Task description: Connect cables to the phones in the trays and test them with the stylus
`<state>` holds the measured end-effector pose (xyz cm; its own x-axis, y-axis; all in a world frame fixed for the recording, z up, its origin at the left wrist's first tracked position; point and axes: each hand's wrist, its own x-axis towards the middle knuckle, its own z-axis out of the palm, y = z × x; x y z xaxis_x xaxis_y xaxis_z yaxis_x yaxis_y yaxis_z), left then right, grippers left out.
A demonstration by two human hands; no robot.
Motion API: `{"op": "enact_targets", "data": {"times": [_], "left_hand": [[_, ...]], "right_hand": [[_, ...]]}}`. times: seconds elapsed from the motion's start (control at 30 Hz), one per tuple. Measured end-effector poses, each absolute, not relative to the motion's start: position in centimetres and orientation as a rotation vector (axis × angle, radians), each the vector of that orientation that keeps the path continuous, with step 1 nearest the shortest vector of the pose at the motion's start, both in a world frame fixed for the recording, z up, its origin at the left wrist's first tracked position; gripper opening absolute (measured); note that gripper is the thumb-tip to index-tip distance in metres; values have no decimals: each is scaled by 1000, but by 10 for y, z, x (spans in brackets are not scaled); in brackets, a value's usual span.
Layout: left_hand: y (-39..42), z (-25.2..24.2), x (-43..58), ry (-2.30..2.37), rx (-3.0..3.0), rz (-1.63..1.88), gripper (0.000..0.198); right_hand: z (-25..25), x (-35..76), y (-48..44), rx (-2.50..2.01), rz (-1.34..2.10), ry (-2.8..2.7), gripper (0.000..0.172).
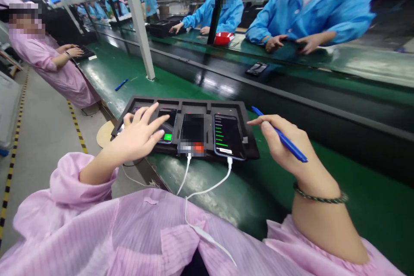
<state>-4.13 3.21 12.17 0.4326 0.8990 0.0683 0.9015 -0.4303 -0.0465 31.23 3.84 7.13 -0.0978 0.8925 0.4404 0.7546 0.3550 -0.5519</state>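
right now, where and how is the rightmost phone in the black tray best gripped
Take the phone by its long edges around mid-length, probably best from above, pinching across its width: it lies screen up, longer than wide, in the black tray. The near end looks a poorer grip, since a white plug sits there.

Green bench [111, 67] carries black compartmented tray [194, 102]; blue pen [121, 85] lies near white post [139, 23].

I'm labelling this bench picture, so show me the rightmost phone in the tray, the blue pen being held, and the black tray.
Rightmost phone [229, 136]: head view, middle of its screen.
Held blue pen [289, 143]: head view, on its barrel.
Black tray [252, 150]: head view, right-hand rim.
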Motion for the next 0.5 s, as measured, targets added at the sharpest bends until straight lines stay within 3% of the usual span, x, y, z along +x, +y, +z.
{"op": "enact_targets", "data": {"times": [0.23, 0.5], "left_hand": [[-24, 109, 12, -1115, -3118, -307, 42], [-30, 103, 66, -1452, -3092, 76, 43]], "right_hand": [[42, 304, 45, -1429, 249, -1972, 33], [41, 304, 29, -1402, 287, -2167, 36]]}}
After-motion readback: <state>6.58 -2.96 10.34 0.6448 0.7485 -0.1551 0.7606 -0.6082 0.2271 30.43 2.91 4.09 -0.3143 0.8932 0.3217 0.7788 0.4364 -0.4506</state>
